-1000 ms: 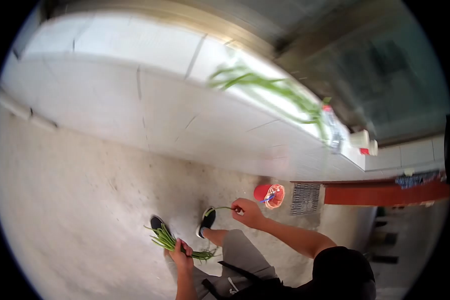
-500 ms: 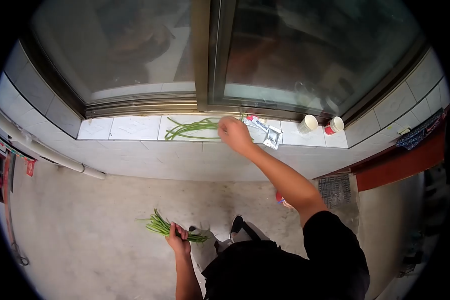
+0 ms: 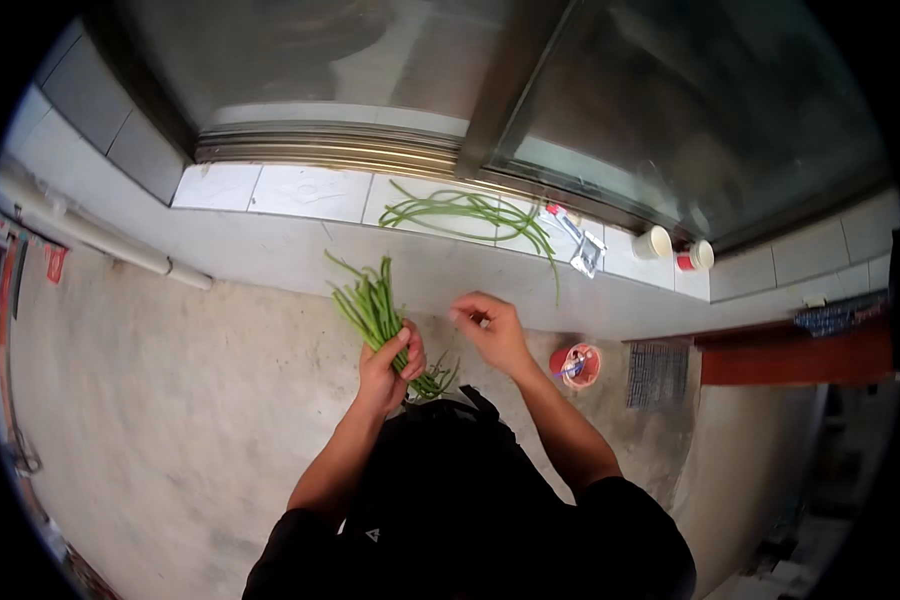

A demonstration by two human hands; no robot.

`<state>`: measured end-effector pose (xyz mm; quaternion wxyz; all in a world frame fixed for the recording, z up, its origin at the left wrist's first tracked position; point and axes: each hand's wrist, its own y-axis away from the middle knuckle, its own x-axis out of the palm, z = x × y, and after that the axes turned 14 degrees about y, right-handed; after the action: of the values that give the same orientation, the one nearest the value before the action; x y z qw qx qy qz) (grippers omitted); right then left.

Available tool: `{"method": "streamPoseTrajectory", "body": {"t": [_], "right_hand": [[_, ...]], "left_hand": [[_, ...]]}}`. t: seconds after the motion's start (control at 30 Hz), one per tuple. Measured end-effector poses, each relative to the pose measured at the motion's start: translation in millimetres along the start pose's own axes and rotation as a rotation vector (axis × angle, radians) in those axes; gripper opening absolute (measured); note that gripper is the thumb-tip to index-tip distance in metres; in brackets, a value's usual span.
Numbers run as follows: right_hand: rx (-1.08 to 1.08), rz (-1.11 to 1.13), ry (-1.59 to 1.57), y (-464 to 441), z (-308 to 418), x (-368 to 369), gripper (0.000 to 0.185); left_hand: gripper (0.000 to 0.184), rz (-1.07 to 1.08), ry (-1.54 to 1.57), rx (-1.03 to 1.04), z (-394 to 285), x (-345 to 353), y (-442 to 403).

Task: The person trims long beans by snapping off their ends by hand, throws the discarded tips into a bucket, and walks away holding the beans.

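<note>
My left hand is closed around a bunch of long beans, whose upper ends fan out above the fist while thin ends poke out below. To its right, my right hand hangs in the air with fingers curled toward the thumb, and no bean shows in it. On the white tiled sill lies a loose heap of more long beans, one end drooping over the front edge. A silver packet and a white-and-red tube or sachet lie just right of that heap.
Two paper cups, a plain one and a red-marked one, stand at the sill's right end. A sliding window rises behind. On the concrete floor are a red bucket holding items and a grey mat.
My right hand has come off the beans on the sill and back toward my body. My left hand has risen with its bunch, nearer the right hand. The view has tilted.
</note>
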<state>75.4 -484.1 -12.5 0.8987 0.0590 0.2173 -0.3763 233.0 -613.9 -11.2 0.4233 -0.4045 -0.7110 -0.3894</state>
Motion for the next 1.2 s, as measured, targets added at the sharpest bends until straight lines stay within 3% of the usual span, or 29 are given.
{"method": "streamPoseTrajectory", "body": {"t": [0.07,0.17,0.3,0.37,0.47,0.67,0.9,1.0,1.2], "right_hand": [[-0.126,-0.045,-0.107,13,30,3,0.01],[-0.111,-0.128,-0.073,19,60,-5,0.008],[0.083,-0.217,-0.248,27,58,-12,0.006],[0.224,-0.097,-0.58,34,56,-23,0.005],[0.249,-0.115,-0.732,47,57,-44,0.006],[0.19,-0.383,-0.672,63,29,-86,0.012],[0.126,-0.325,-0.573,61,32,-125,0.009],[0.121,-0.409,-0.456,58,29,-142,0.009],[-0.095,-0.97,-0.461,59,29,-213,0.016]], "left_hand": [[0.014,0.043,-0.042,-0.088,-3,17,-10],[0.018,0.094,-0.095,-0.244,0,17,-24],[0.026,0.178,-0.153,-0.42,9,27,-38],[0.022,0.209,-0.262,-0.43,16,38,-38],[0.026,0.259,-0.26,-0.489,26,41,-44],[0.027,0.192,-0.3,-0.461,52,71,-40],[0.02,0.245,-0.418,-0.486,77,81,-35],[0.019,0.257,-0.517,-0.486,89,81,-31],[0.016,0.135,-0.492,-0.375,87,77,-23]]}}
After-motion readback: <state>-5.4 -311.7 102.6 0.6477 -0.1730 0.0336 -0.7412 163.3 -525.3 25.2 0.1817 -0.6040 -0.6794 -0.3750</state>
